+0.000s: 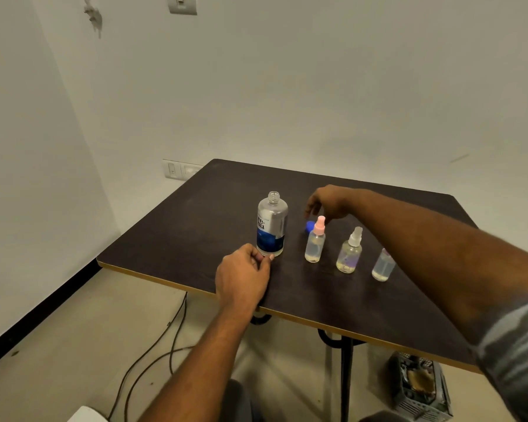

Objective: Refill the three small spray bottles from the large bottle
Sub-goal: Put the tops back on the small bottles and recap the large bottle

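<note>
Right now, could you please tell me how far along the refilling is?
Done: the large clear blue-labelled bottle stands uncapped, blue cap on the dark table. In hand: left hand at its base, right hand hovering by the pink-topped spray bottle. Left: filling all three; white spray top on.
</note>
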